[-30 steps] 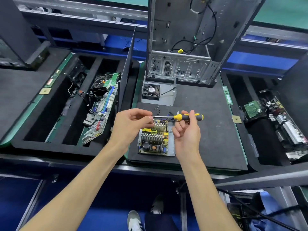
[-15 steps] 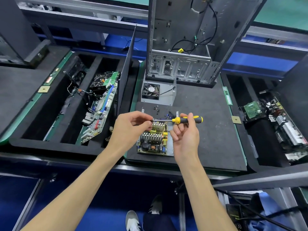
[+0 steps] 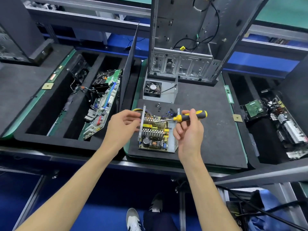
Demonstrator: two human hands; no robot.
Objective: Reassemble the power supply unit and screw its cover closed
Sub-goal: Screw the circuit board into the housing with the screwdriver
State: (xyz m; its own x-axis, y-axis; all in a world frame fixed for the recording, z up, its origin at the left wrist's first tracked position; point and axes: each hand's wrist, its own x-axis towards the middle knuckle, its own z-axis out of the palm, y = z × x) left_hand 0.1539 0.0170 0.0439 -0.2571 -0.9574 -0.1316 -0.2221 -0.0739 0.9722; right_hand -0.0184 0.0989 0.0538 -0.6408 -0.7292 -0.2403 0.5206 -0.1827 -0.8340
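Holding a screwdriver [image 3: 190, 116] in curled fingers, the right hand [image 3: 188, 130] points its tip over the open power supply [image 3: 156, 132] on the counter [image 3: 208, 130]. Left hand [image 3: 123, 125] hovers beside the unit's left wall, fingers loosely curled, pinching nothing visible. Cover [image 3: 160, 90] with fan stands behind, loose screws [image 3: 158, 106] between.

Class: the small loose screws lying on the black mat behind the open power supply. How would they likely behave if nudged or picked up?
The screws look tiny and rounded, so probably roll or scatter when nudged. The foam-like mat may slow them. They are likely fiddly to pinch.
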